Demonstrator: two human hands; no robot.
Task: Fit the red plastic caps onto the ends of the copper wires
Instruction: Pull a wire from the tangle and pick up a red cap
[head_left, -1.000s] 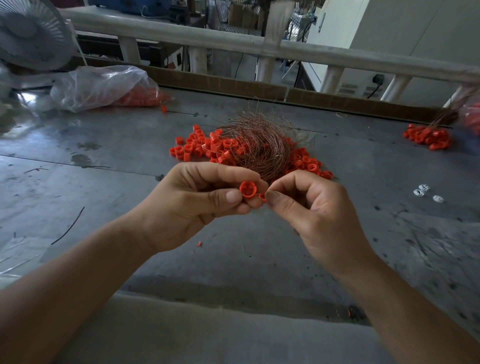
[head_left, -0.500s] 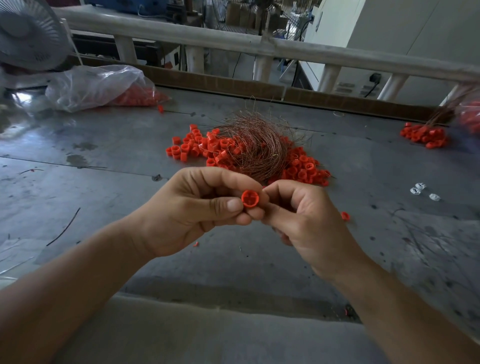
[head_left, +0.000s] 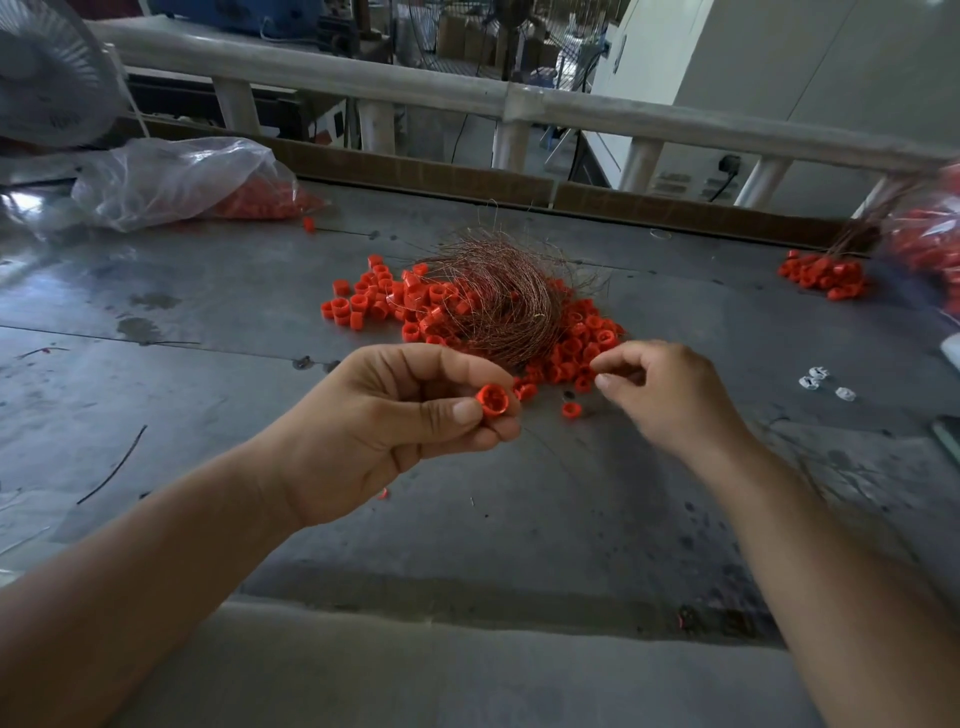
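My left hand (head_left: 384, 415) pinches a red cap (head_left: 492, 401) between thumb and fingertips, its open end facing me. A thin wire seems to trail down from that hand. My right hand (head_left: 670, 395) hovers to the right of it with loosely curled fingers, thumb and forefinger slightly apart, nothing visible between them. Its fingertips sit at the near edge of the pile of red caps (head_left: 582, 343). A tangled bundle of copper wires (head_left: 498, 301) lies on that pile. One loose cap (head_left: 570, 410) lies on the grey table (head_left: 208, 364) between my hands.
A clear plastic bag of red caps (head_left: 171, 182) lies at the far left under a fan (head_left: 47, 78). Capped wires (head_left: 821, 273) lie in a heap at the far right beside another bag (head_left: 930, 244). Small white pieces (head_left: 823, 382) and a black wire scrap (head_left: 111, 467) lie on the table.
My right hand has drawn away from the cap in my left hand and moved right toward the pile, its pinch loosened. My left hand still holds the cap.
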